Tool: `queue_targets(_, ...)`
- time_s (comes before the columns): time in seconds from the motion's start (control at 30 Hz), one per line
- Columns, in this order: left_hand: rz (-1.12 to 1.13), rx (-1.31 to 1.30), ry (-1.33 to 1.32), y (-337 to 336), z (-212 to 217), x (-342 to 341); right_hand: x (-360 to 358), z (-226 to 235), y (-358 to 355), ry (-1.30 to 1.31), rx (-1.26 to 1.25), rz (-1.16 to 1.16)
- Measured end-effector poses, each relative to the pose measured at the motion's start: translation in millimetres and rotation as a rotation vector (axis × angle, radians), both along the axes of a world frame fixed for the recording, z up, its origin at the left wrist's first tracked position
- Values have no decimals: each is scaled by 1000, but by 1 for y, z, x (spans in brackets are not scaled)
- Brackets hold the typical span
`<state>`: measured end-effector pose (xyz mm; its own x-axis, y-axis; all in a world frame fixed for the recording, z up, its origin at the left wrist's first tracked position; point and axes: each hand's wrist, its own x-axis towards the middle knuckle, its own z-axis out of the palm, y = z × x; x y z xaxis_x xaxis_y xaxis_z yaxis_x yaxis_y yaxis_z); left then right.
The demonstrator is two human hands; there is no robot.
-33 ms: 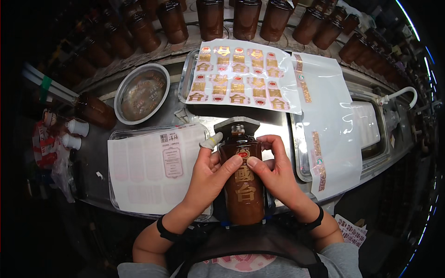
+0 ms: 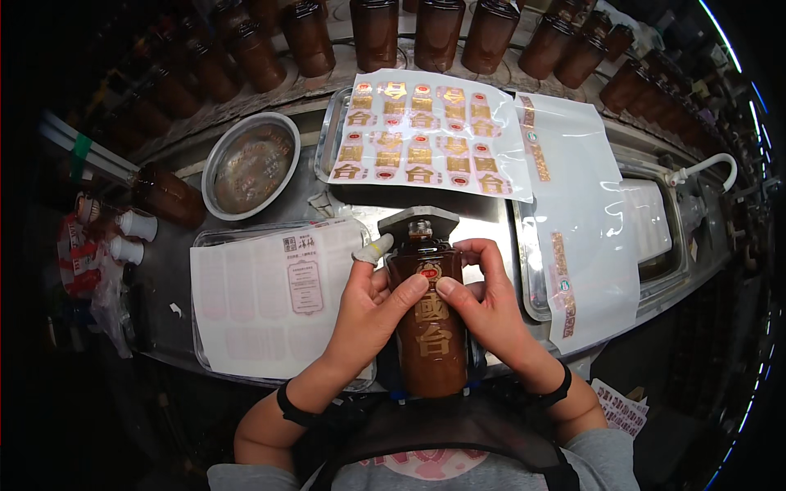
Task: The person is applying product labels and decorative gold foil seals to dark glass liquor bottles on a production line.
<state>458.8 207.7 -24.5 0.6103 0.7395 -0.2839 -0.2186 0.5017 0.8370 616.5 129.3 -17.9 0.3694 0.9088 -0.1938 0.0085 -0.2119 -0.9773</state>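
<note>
The brown bottle is at the near edge of the bench, directly in front of the person, with its neck away from the body and its base toward it. Its exact tilt cannot be told from this view. A gold label with a red emblem runs down the front face.

The left hand is on the left side of the bottle. Its grip is closed around the upper body, with the thumb on the upper part of the label. A pale finger cover is fitted to one finger. The right hand mirrors this position: its grip is closed on the right side, with the thumb beside the left thumb. The two thumb tips are close together.

A grey metal plate is situated behind the bottle neck. Beyond it, a sheet of gold labels lies over a metal tray. A long pale sheet lies to the right, beside a sink. A white printed sheet lies left of the bottle. A round metal basin stands at the upper left. More brown bottles line the far side.
</note>
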Motion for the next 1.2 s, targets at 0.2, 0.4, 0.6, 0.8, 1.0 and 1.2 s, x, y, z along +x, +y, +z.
queue_targets(0.2,2,-21,-30,2,-4,0,2,-1,2,-15,9,5)
queue_targets(0.4,11,-82,-22,4,-1,1,4,-6,9,34,26,-21)
queue_targets(0.6,16,-40,-36,2,-2,3,4,-2,8,-5,2,-15)
queue_targets(0.8,17,-12,10,0,-2,2,3,-2,8,-9,11,-13)
queue_targets(1.0,-4,9,11,6,1,1,8,-4,13,-48,22,-2)
queue_targets(1.2,-11,-34,54,10,4,6,10,-11,17,-116,16,-7)
